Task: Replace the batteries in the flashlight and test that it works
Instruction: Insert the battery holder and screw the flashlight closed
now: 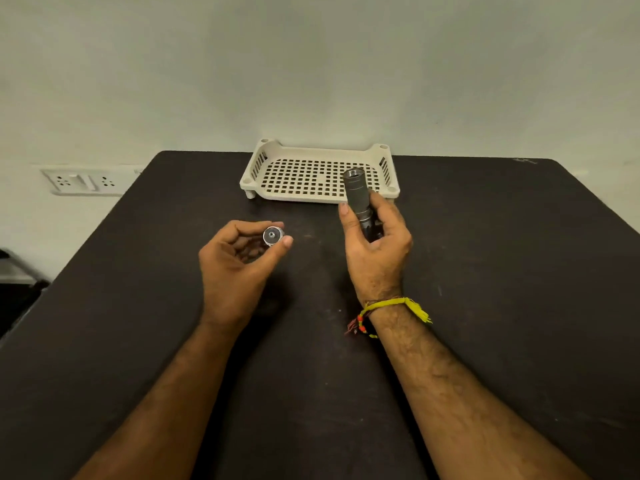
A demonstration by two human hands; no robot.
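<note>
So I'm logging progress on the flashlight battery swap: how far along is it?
Done: the end cap is unscrewed, pinched in the left hand. In hand: the right hand holds the flashlight body, threaded open end up. Left: swapping batteries, recapping and testing; no batteries are visible, and the tray looks empty.

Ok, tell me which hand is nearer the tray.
Right. The right hand holds the flashlight body just in front of the tray, its open end overlapping the tray's front right corner. The left hand, pinching the cap, sits further back.
</note>
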